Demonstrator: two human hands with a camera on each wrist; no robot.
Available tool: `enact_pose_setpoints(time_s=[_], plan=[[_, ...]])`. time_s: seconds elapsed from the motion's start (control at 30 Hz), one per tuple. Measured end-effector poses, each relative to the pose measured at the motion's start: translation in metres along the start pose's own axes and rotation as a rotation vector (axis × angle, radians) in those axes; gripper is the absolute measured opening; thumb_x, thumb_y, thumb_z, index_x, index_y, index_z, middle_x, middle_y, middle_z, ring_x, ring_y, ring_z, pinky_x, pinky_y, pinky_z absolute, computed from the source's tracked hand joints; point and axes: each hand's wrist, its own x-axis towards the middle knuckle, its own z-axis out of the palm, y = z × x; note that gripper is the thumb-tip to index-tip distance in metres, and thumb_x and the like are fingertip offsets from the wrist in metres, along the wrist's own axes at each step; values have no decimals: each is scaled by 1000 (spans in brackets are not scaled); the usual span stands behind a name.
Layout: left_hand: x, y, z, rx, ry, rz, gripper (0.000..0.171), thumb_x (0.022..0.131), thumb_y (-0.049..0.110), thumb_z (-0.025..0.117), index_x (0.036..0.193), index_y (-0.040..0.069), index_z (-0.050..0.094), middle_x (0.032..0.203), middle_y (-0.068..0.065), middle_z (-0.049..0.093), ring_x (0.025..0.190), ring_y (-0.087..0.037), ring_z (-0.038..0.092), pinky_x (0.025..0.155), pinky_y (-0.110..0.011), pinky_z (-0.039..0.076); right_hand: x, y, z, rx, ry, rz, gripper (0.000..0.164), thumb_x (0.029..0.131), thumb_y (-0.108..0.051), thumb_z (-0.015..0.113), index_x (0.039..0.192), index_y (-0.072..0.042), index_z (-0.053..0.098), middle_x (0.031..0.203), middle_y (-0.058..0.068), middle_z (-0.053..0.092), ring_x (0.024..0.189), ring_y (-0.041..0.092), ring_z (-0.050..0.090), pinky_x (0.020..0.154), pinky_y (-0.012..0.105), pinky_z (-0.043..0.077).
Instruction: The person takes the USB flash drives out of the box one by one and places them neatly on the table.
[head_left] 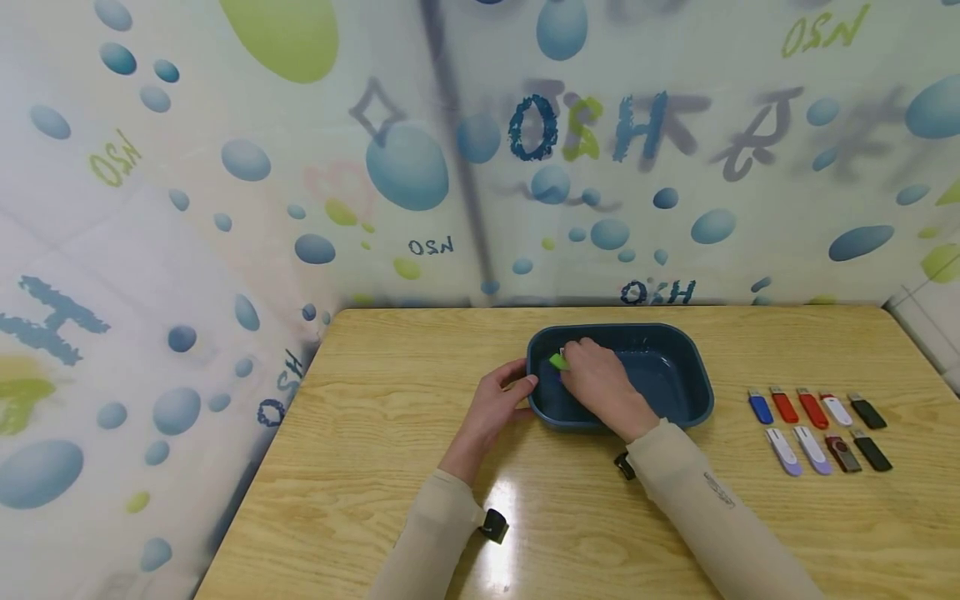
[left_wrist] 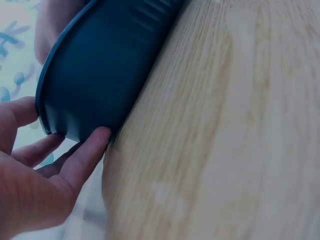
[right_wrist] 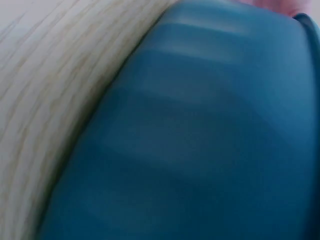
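Reaching into the dark blue tray (head_left: 693,367), the right hand (head_left: 596,383) is pinching a small green drive (head_left: 557,362) at its fingertips, over the tray's far-left corner. Whether the drive is already touching the tray floor cannot be told from the head view. Its long axis is running roughly left to right, with a pale end just showing beside the fingers.

Resting against the tray's left wall, the left hand (head_left: 501,404) is lying with straight, relaxed fingers (left_wrist: 87,155) and gripping nothing — the left wrist view is showing a fingertip pressed at the base of the wall where it meets the wooden table (head_left: 390,400).

Lying to the right of the tray and well apart from it, two rows of USB drives (head_left: 819,429) are waiting on the table — blue, red, white, lilac and black — much nearer the right arm than the left.

Hanging behind the table, a printed curtain (head_left: 225,208) is carrying mirrored "H2O" lettering among blue and green drops.
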Motion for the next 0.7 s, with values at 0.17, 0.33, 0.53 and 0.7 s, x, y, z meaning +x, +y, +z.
enact_pose_setpoints(time_s=[0.17,0.33,0.53,0.7], plan=[[0,0,-1,-5,-3,-6,49,105,17,62,149,1,52,146,-20,52,120,-30,64,89,-44,61,-8,6,-8,35,27,10,18,97,-10,69,107,5,71,92,14,62,79,26,58,69,42,54],[0,0,0,-10,0,-6,49,105,16,62,149,0,51,147,-21,52,122,-32,63,88,-44,62,-17,9,-16,66,60,26,27,97,-12,71,118,6,70,105,18,65,93,31,63,81,48,58],[1,0,1,-7,11,-14,49,105,16,62,150,0,51,147,-21,51,123,-34,62,89,-45,61,-29,16,-24,90,104,15,29,97,-13,72,120,5,69,109,19,65,95,32,63,79,50,57],[1,-1,1,2,19,-16,49,105,16,63,150,0,52,147,-20,52,120,-32,63,88,-44,62,-37,21,-30,109,140,-7,25,97,-11,71,117,5,69,106,18,65,92,31,62,75,48,55]])
